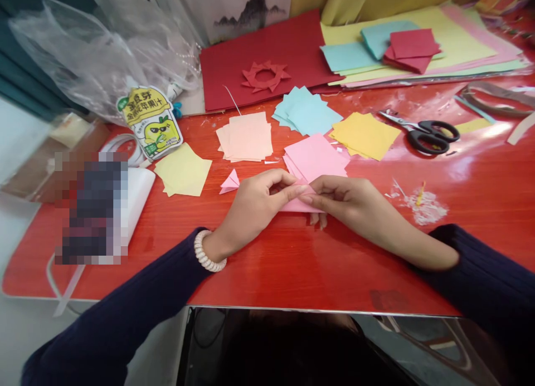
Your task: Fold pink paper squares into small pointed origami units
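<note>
Between the fingertips of both hands is a pink paper square (295, 206), partly folded and held just above the red table. My left hand (265, 199) pinches it from the left with thumb and forefinger. From the right, my right hand (345, 196) pinches it, the two thumbs nearly meeting. The fingers hide much of the sheet. Right behind the hands lies a stack of pink squares (315, 156). A small folded pink paper piece (230, 182) rests on the table to the left of my left hand.
Around lie stacks of yellow-green (184, 171), peach (246, 136), light blue (308, 112) and orange-yellow squares (365, 134). Black-handled scissors (430, 136) lie at right, near white scraps (428, 208). Behind, a red folded paper ring (265, 76) sits on red sheets (225, 68). A snack pouch (154, 124) stands left.
</note>
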A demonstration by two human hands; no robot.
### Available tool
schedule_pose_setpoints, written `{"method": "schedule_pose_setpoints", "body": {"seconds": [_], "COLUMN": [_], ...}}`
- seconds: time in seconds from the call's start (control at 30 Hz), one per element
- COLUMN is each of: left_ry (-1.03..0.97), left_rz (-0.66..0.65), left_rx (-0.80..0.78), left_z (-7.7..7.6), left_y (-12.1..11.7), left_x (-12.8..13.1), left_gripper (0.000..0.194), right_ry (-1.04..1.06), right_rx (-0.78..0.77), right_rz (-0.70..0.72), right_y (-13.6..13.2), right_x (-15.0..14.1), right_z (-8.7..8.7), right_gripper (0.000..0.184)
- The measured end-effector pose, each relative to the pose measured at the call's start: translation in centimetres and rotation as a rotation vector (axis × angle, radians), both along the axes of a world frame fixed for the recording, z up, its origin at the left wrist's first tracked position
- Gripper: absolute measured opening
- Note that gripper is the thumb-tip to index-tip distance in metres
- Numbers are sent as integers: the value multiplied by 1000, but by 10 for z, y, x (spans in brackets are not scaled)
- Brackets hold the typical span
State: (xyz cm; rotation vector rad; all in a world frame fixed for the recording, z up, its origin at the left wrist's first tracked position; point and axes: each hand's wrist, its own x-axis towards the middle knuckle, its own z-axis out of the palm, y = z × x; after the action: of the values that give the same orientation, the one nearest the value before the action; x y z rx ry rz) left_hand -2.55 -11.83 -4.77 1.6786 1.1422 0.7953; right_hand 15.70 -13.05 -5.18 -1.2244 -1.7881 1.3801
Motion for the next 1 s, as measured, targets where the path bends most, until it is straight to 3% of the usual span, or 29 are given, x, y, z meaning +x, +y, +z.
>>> {"method": "schedule_pose_setpoints", "body": {"seconds": [0.43,0.67,0.87,1.0], "left_ry": [-59,22,45,92], "left_rz": [-20,25,12,-37], "left_rx": [-18,33,50,6], "left_z": [-8,-6,-5,-5], "left_y": [-2,-3,-5,-4], "left_x": [0,1,1,0], "left_gripper": [15,22,22,18], "right_ry": [78,54,34,34], "right_rx": [-83,-81,-207,-194], "right_rz": [-37,-78,63,63], "right_y": [1,1,0,0], "right_x": [-1,-1,-1,-2], "right_z": [-5,-3,4,5], "right_gripper": [22,18,29,26]}}
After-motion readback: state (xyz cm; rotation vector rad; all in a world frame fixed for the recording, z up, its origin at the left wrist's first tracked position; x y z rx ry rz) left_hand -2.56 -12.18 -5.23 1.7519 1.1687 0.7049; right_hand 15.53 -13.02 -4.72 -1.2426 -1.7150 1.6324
